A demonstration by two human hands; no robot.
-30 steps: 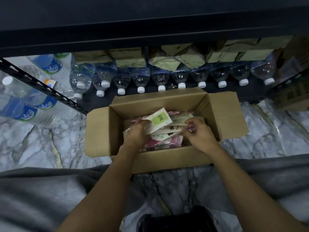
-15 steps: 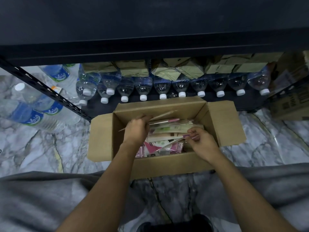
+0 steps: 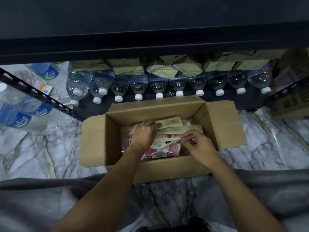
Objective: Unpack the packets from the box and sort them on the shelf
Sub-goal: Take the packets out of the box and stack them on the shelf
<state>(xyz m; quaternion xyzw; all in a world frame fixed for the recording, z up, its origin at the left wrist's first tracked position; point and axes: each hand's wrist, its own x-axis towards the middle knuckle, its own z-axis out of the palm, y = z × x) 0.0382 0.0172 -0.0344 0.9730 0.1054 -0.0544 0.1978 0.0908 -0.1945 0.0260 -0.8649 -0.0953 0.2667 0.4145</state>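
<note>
Both your forearms reach down and forward into the open cardboard box (image 3: 155, 113), which sits on the marble floor (image 3: 33, 148) right against the bottom shelf (image 3: 150, 46).

Your left hand (image 3: 143, 133) is palm-down over the left side of the packets (image 3: 168, 139), fingers curled around the edge of the stack, knuckles up, wrist straight. It's closed on the top few packets; can't tell exactly how many. A beige packet with a green patch (image 3: 170, 123) sticks out just beyond its fingertips toward the far wall of the box.

Your right hand (image 3: 199, 146) is at the right side of the stack, wrist bent slightly inward, thumb and forefinger pinched on a small purple tab (image 3: 184, 137) at the edge of a clear-wrapped packet. The other fingers are loosely curled.

The packets lie flat and overlapped inside the box: beige and green ones at the far side, pink and white ones (image 3: 160, 149) nearest you.

A row of water bottles (image 3: 158, 84) lies on the shelf, caps pointing at the box, with tan packages (image 3: 175, 67) behind them. More bottles (image 3: 21, 114) are on the floor at left.
</note>
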